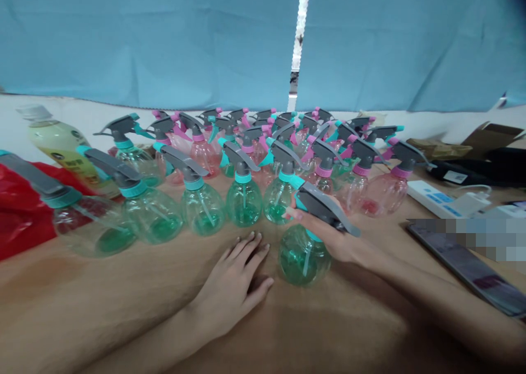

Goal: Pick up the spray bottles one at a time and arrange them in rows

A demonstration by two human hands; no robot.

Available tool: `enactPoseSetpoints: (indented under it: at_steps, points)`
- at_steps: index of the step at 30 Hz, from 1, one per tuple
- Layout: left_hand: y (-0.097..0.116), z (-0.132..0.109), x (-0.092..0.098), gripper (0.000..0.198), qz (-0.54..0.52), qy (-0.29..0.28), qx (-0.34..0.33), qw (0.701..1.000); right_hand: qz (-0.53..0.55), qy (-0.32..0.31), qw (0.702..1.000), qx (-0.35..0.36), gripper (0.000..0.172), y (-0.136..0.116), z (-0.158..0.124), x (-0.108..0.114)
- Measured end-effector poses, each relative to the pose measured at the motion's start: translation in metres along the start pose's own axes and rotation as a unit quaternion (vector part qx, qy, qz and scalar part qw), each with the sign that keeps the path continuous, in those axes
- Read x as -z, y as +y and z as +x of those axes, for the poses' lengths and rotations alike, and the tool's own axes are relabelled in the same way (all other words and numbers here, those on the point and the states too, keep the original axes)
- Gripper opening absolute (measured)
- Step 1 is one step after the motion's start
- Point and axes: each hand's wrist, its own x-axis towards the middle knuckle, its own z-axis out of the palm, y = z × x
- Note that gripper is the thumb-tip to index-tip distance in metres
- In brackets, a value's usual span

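Note:
My right hand (332, 237) is wrapped round the grey and teal spray head of a green transparent spray bottle (303, 260), which stands on the brown table (123, 308) in front of me. My left hand (238, 281) lies flat on the table just left of that bottle, fingers stretched out, holding nothing. Behind them stands a row of green spray bottles (244, 198), and further back several pink spray bottles (380, 190) with pink and teal collars.
A red plastic bag (20, 209) lies at the far left beside a yellowish drink bottle (61, 143). On the right are a white power strip (435, 197), a dark phone or tablet (472, 270) and cardboard pieces (489, 135). A blue curtain hangs behind.

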Motion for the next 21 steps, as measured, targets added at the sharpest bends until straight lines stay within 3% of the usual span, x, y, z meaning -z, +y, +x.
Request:
enactPoseSetpoints:
  at_steps: [5, 10, 21]
  points:
    - [0.0001, 0.0003, 0.0, 0.049, -0.002, -0.005, -0.002, 1.0, 0.005, 0.014, 1.0, -0.007, 0.024, -0.0026, -0.0003, 0.0004]
    - [0.0002, 0.0006, -0.0013, 0.05, -0.001, -0.004, -0.004, 1.0, 0.036, 0.002, 0.999, 0.008, 0.015, -0.0034, 0.0002, -0.0017]
    - [-0.0013, -0.0004, -0.002, 0.049, -0.007, 0.005, -0.004, 1.0, 0.093, 0.011, 0.996, -0.001, 0.023, -0.0097, 0.0016, -0.0026]
